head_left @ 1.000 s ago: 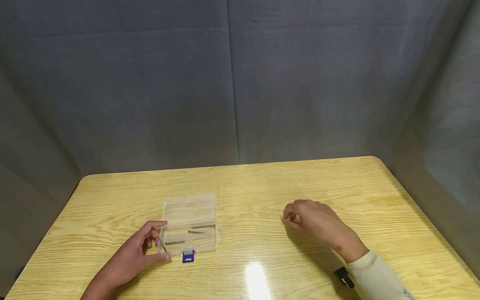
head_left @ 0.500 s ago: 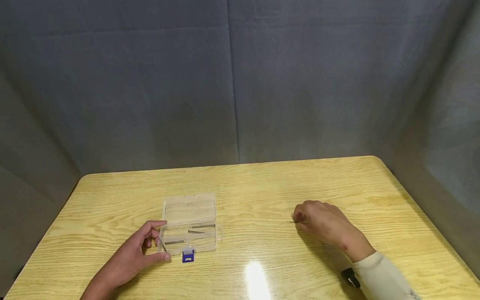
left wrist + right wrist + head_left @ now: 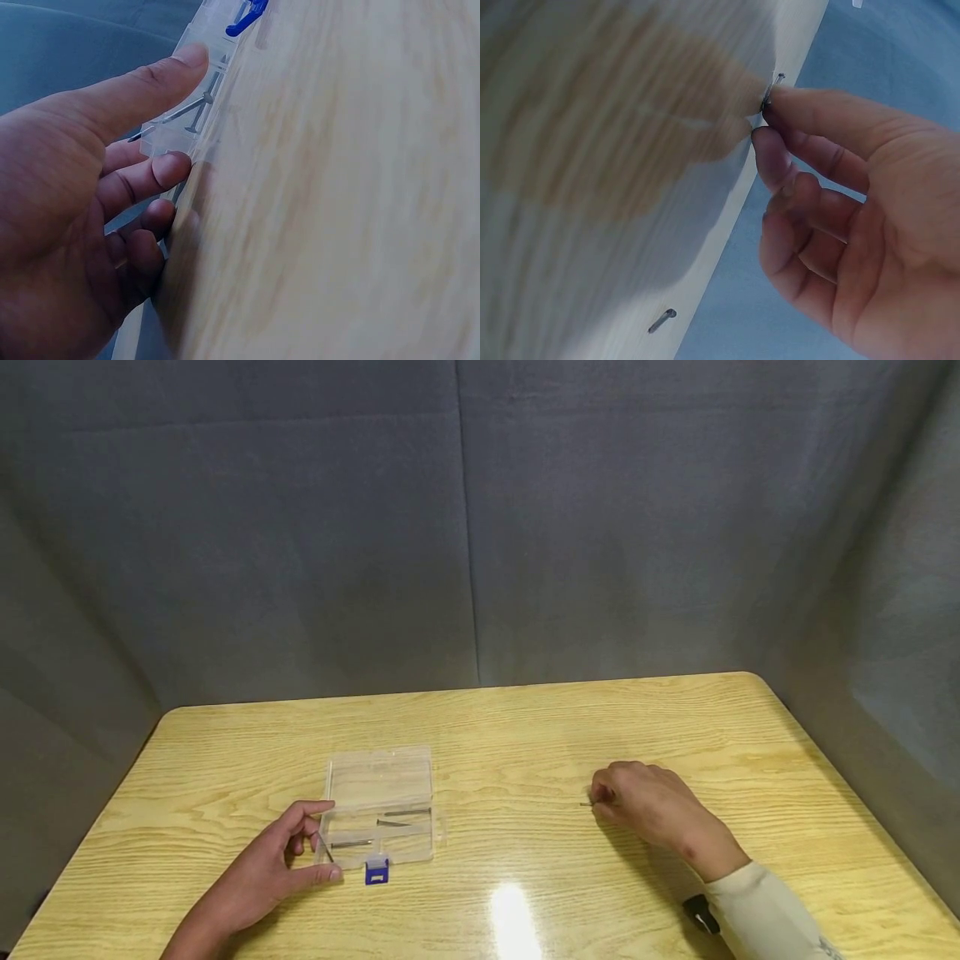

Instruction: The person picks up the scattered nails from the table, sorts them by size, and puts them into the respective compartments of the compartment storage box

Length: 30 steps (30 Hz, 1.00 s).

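Right grip (image 3: 647, 802) has shifted rightward, now pinching a nail (image 3: 585, 804) by the desk (image 3: 517, 735); pickup looks underway. Left grip (image 3: 264, 865) still holds the clear box's (image 3: 381, 777) end.

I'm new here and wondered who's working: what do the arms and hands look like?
They are a person's. The left hand and right hand wear no gloves. On the right is a cream sleeve with small dark markings; a black piece, perhaps a clip, shows beside it. No sleeve shows on the left.
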### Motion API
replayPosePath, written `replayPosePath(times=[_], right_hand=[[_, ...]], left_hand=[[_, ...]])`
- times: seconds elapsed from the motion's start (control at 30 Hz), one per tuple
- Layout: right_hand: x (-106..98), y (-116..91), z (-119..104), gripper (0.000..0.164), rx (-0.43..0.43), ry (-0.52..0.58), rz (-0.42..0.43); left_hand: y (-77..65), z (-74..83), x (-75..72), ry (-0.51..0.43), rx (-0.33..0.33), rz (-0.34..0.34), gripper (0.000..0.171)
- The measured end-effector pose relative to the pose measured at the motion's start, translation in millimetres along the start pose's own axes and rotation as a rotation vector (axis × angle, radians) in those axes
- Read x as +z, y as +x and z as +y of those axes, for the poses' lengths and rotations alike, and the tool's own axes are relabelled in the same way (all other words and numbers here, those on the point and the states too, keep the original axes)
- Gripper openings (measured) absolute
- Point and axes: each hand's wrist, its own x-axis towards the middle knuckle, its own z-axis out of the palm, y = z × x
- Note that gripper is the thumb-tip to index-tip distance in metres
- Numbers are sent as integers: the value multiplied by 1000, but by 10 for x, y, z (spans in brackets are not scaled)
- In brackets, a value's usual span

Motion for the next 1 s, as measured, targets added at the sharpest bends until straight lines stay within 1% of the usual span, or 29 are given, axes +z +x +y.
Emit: replayPosePath(times=[0.13, 0.23, 0.3, 0.4, 0.5, 0.77, 0.9, 1.0], right_hand=[[-3, 19, 8, 15, -10, 5, -12], [5, 32, 16, 27, -34, 20, -10], [14, 39, 22, 34, -61, 32, -1], [30, 51, 29, 38, -110, 54, 2], [47, 67, 29, 38, -149, 55, -4], [50, 119, 22, 40, -171, 64, -52], [51, 139, 45, 35, -193, 58, -50], [42, 142, 72, 31, -194, 68, -64]], left_hand=[[4, 2, 1, 15, 16, 6, 72], [4, 8, 1, 26, 18, 12, 72], [2, 10, 3, 28, 15, 12, 72], [-4, 11, 3, 30, 13, 13, 73], [-7, 5, 3, 23, 16, 12, 73], [-5, -7, 5, 33, 23, 15, 71], [-4, -5, 8, 46, 20, 22, 71], [-1, -6, 10, 44, 22, 20, 71]])
